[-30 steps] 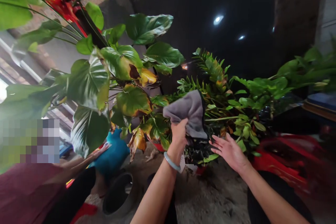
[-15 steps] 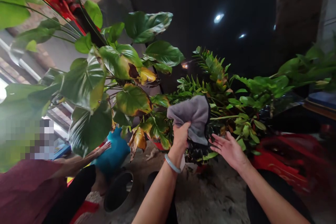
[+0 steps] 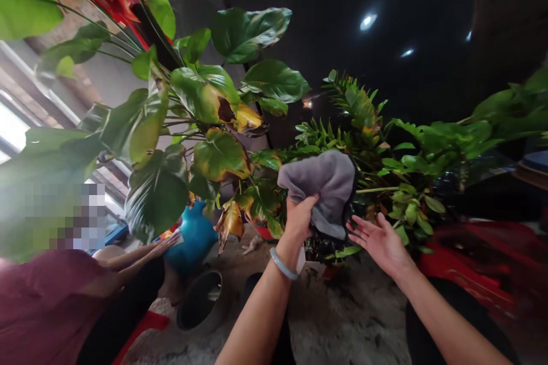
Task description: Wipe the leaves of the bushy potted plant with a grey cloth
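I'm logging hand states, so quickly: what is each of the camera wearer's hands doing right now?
Left hand: closed, holding the grey cloth.
Right hand: open, holding nothing, beside the cloth.

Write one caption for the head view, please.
Left hand grips a grey cloth before leafy plants, open right hand beside it.

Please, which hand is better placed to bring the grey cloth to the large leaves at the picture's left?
Probably the left hand: it holds the grey cloth and is nearer to the large leaves. The right hand is open, with nothing visible in it, on the cloth's far side from them.
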The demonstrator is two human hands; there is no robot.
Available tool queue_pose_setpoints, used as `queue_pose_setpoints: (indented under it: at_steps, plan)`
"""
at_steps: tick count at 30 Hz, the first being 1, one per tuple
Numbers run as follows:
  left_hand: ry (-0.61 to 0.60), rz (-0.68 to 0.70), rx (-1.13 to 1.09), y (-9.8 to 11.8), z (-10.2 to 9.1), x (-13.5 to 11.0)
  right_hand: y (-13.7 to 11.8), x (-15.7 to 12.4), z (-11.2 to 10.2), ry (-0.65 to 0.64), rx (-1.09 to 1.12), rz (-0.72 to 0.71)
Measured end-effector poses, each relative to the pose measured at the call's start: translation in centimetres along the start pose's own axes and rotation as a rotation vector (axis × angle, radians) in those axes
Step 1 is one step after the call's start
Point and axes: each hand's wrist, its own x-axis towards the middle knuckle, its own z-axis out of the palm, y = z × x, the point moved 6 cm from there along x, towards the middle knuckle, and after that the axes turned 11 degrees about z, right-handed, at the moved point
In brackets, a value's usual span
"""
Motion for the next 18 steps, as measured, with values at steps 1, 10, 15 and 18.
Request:
queue_pose_setpoints:
  at_steps: [1,10,15,18]
  plan:
    - [-0.003,-0.045,0.054,-1.2,-0.4,-0.6,0.0,0.0,0.0,-0.01,-0.003,0.006]
    - [-0.249,-0.117,0.015,-1.4,-2.0,-2.6,0.1,-0.5,0.1,0.032,0.037,0.042]
    - [-0.011,0.02,0.045,-0.3,-2.3,0.2,-0.1,-0.9,1.4,-0.01,-0.027,-0.002]
    - [-0.134,-0.154,0.158,-4.3,-3.2,-2.7,0.4,-1.4,2.1,-0.022,-0.025,0.059]
